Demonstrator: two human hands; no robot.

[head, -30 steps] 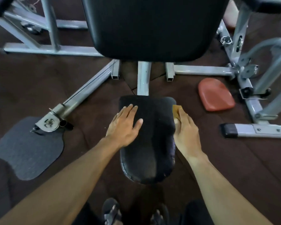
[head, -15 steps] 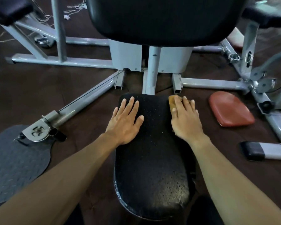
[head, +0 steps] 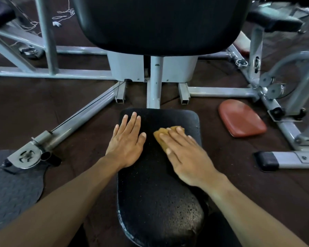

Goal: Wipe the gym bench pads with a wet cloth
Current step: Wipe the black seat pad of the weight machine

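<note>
A black seat pad [head: 155,193] runs from the lower middle up to a grey post. Its worn near end shows small pits. Above it hangs a larger black back pad [head: 159,24]. My left hand [head: 127,139] lies flat with fingers spread on the pad's far left edge and holds nothing. My right hand [head: 184,154] presses a small orange-brown cloth [head: 161,133] flat on the pad's far right part. Only the cloth's far edge shows past my fingers.
Grey steel frame tubes [head: 82,114] spread over the dark rubber floor on both sides. A red pad [head: 241,120] lies on the floor at the right. A dark tread plate [head: 11,184] sits at the lower left, and a black-capped foot bar [head: 284,158] lies at the right.
My right hand slid the cloth from the pad's right side edge onto its top and toward the middle. The view moved closer to the machine. My left hand stayed put.
</note>
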